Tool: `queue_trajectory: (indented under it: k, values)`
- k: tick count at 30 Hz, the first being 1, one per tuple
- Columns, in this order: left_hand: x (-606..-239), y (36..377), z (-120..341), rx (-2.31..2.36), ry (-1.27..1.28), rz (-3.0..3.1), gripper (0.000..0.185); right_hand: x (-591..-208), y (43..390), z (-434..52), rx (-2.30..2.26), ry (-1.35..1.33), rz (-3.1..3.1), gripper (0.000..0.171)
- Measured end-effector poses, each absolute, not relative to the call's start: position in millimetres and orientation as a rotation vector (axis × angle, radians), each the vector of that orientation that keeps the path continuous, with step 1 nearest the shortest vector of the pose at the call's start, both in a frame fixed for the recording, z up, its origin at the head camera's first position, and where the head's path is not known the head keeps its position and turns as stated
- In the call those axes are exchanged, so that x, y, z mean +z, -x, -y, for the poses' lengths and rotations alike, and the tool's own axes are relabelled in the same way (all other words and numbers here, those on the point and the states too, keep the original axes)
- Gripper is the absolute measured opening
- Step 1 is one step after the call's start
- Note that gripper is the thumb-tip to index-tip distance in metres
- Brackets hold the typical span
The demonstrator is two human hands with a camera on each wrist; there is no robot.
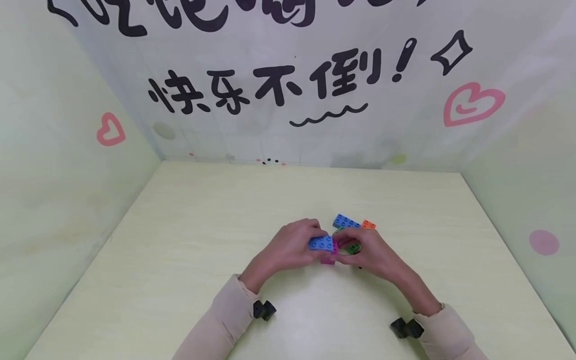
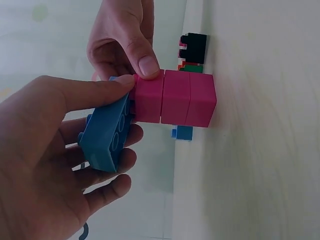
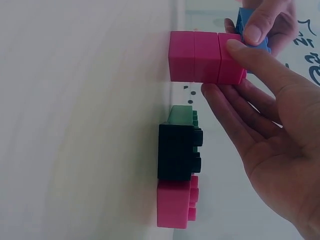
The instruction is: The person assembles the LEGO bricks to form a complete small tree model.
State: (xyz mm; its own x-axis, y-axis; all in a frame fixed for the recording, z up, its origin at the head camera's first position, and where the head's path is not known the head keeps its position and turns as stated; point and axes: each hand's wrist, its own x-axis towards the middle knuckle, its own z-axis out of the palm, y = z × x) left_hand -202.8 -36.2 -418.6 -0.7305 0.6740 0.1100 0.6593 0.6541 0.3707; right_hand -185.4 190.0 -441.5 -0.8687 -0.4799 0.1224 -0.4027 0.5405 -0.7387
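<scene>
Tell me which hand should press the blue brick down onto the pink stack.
Probably the left hand: it already grips the blue brick, tilted against the top of the pink stack. The right hand only steadies the stack with its thumb, so it is better left bracing.

Stack on table btwn hands; loose bricks behind.

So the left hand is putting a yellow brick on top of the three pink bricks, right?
Not quite: the brick is blue, not yellow. The left wrist view shows the left hand holding it against the top of the three stacked pink bricks, which the right hand steadies.
</scene>
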Motion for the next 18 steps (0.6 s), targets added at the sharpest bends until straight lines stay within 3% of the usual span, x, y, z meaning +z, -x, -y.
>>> queue_trajectory:
  k: [13,18]
  values:
    - [-419.8,201.7,36.8,0.692,-1.056,-2.789,0.046,-443.0,187.0,-191.4,-1.243,0.771,-2.669,0.037]
    - [-418.1,204.2,37.4,0.65,-1.128,-2.782,0.04,-441.9,186.4,-191.2,-1.25,0.765,-2.664,0.036]
